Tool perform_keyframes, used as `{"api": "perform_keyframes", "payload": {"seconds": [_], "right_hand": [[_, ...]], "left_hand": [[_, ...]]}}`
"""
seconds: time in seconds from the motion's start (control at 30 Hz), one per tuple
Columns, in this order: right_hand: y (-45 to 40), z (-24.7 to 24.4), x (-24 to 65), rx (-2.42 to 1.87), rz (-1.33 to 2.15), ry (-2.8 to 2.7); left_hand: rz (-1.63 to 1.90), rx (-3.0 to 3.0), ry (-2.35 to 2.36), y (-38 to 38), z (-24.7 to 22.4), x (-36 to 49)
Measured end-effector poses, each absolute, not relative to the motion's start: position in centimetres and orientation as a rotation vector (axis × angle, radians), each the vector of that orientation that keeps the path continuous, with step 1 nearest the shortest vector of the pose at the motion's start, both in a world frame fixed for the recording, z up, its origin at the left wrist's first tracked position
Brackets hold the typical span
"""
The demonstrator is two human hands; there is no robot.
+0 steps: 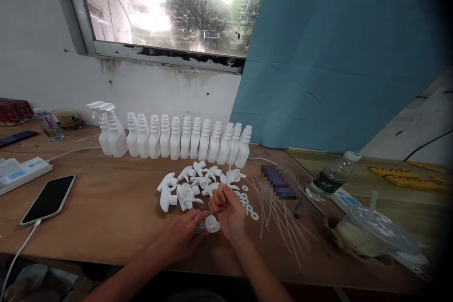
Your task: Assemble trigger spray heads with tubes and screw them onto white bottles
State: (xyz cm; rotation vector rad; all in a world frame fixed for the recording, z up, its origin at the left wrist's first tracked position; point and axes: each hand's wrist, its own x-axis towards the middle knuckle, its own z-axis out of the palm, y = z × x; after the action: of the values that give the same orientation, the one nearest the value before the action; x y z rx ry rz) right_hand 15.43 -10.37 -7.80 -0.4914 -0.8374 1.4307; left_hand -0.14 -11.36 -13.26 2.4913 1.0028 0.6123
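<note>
Near the table's front edge, my left hand is closed around a white trigger spray head, its round collar facing up. Just to the right, my right hand is pinched on a thin white dip tube, whose upper end sticks up above the fingers. The tube's lower end is hidden by the hand. Several loose spray heads lie in a pile beyond my hands. White ring washers and a spread of thin tubes lie to the right of my right hand.
White bottles stand in a row along the wall; two at the left end bear spray heads. On the left are a charging phone and a power strip. A water bottle and a lidded cup stand right.
</note>
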Motion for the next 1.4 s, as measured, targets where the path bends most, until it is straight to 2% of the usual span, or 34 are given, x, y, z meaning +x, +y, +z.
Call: {"api": "perform_keyframes", "payload": {"seconds": [0.87,1.4], "right_hand": [[-9.8,-10.1,15.0,-0.644,1.475,-0.703],[-10.1,-12.0,13.3,-0.911,1.166,-1.031]], "left_hand": [[0.562,2.498,1.018,-11.3,-13.0,-0.1],[0.626,2.438,1.016,-11.2,-13.3,0.0]]}}
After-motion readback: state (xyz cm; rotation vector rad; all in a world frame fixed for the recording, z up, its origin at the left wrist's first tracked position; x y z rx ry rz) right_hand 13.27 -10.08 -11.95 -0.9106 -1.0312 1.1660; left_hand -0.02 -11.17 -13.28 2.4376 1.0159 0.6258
